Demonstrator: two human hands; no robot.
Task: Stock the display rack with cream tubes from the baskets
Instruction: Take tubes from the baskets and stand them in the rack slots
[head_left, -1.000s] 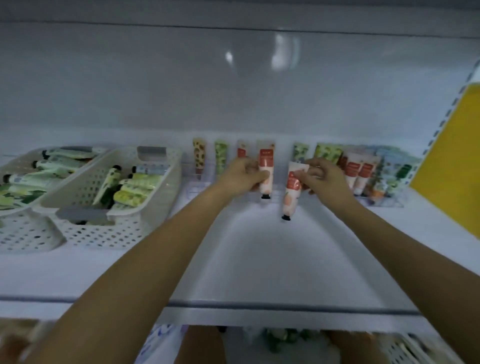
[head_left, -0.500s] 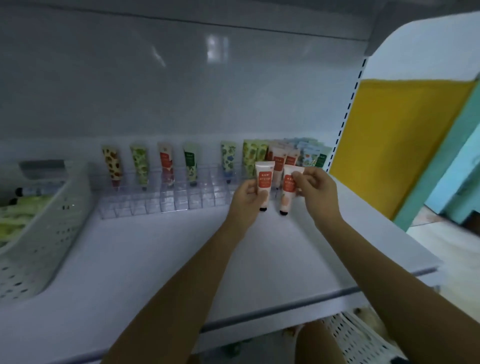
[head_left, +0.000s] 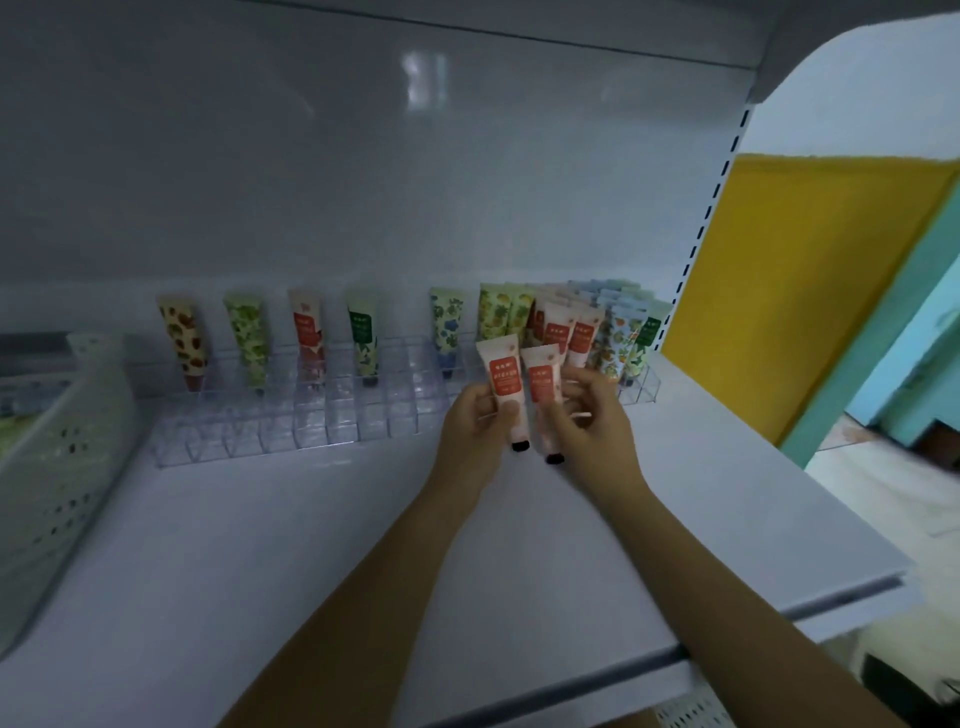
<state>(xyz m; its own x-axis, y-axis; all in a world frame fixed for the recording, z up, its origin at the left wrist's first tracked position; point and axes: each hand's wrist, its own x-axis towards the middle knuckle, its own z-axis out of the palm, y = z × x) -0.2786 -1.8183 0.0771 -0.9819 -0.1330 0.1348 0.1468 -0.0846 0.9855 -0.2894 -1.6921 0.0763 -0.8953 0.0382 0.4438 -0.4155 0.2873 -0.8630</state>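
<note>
Right now the left tube (head_left: 503, 376) and the right tube (head_left: 543, 384) sit mid-frame, both pinkish with a red label and a black cap pointing down. The label writing is too blurry to read. One tube is pinched by the left hand (head_left: 475, 421) and the other by the right hand (head_left: 592, 423) (side by side), in front of the clear rack (head_left: 311, 421).

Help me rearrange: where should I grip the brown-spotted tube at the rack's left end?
Pinch the brown-spotted tube by its flat upper end, from the front and above. It stands cap down in the clear rack, so only the top is free, clear of the green tube beside it.
</note>
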